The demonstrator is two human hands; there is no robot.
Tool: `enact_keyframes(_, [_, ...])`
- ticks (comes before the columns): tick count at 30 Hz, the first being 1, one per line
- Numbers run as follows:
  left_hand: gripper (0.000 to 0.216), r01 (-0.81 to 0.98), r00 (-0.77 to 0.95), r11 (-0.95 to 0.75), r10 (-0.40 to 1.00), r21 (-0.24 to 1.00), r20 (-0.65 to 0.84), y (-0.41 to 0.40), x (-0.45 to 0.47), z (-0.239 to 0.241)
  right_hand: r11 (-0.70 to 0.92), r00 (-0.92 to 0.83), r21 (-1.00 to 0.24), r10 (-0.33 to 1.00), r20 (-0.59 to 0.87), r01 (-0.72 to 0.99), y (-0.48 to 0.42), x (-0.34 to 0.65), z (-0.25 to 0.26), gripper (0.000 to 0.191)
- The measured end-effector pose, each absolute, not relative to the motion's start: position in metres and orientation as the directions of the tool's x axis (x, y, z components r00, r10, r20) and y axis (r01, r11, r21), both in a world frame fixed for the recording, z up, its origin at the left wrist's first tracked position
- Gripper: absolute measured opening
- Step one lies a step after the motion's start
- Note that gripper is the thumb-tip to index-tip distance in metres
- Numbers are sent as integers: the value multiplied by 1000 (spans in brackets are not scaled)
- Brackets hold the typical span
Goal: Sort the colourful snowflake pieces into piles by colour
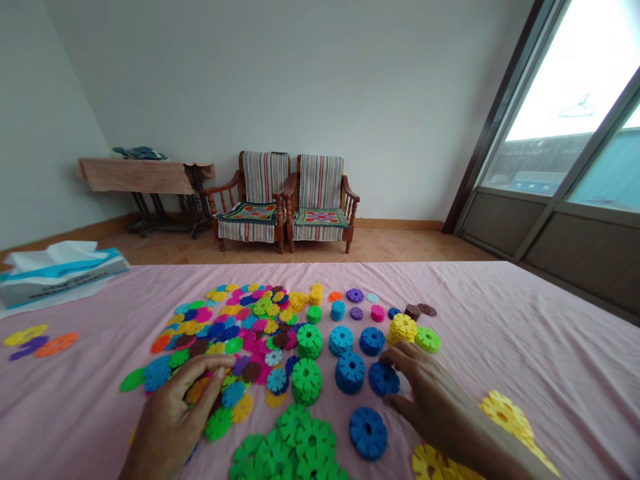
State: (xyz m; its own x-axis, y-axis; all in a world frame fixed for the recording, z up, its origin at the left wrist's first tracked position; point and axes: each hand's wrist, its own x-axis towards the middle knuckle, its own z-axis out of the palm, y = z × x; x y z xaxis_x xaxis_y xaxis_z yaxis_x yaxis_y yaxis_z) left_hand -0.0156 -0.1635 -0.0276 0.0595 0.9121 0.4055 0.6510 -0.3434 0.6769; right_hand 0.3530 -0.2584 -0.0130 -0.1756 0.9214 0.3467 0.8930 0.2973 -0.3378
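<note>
My right hand [425,380] has its thumb and fingertips at the right side of a dark blue notched plastic disc [384,379], gripping its edge. Over the mixed pile of coloured discs [220,327], my left hand [173,410] is curled, thumb and index tips nearly together; anything between them is too small to make out. Beside the right hand's disc stand a blue stack [350,372] and another dark blue stack [372,341]. Closer to me lies a large blue disc [369,433]. Green stacks [307,381] rise between the hands, and a yellow stack [403,328] sits just beyond my right fingers.
Loose green discs [290,447] are heaped at the front, with yellow discs [507,417] at the right. A tissue box [65,277] rests on the pink tablecloth [500,307] at left. Two wooden armchairs [320,183] and a cloth-covered sewing table [140,177] stand by the wall.
</note>
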Motion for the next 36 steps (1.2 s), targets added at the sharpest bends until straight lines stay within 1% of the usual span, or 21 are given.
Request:
enact_keyframes(2, [33,658,72,-345,914,670,399,-163,-17,-28,296,-153,-379,919,364,877,-259,355,-12,32])
enact_keyframes(6, [33,661,74,-348,912,665,403,-164,-16,-27,272,-107,-483,934,341,833,-261,358,2,28])
enact_keyframes(10, [34,664,68,-351,907,660,415,-164,-14,-26,159,-16,-586,970,241,794,-258,361,18,24])
enact_keyframes(13, [34,668,74,-364,900,649,429,-164,-14,-26,98,24,-620,982,186,779,-255,365,22,25])
enact_keyframes(16, [33,667,71,-368,897,648,435,-163,-15,-27,82,49,-618,980,193,782,-258,366,27,26])
enact_keyframes(18, [32,664,76,-368,899,650,432,-163,-16,-27,104,34,-615,978,208,781,-265,360,34,27])
enact_keyframes(21, [31,668,82,-371,898,645,432,-163,-16,-27,193,-63,-615,972,227,765,-277,343,42,26])
enact_keyframes(23, [31,672,76,-366,899,643,432,-163,-16,-27,237,-134,-603,968,211,762,-283,329,42,26])
enact_keyframes(26, [31,673,73,-361,901,646,428,-163,-15,-25,262,-192,-551,964,183,793,-286,314,34,30])
enact_keyframes(30, [31,674,79,-369,897,640,435,-163,-14,-25,292,-223,-476,955,197,830,-285,307,25,37])
enact_keyframes(33, [31,680,79,-371,895,632,440,-163,-16,-27,317,-236,-471,945,224,823,-285,311,27,38])
enact_keyframes(34, [32,681,82,-373,894,630,441,-163,-16,-27,328,-237,-478,941,243,815,-284,314,28,38])
enact_keyframes(36, [32,681,89,-377,894,628,440,-163,-17,-28,330,-202,-493,934,295,805,-282,323,29,30])
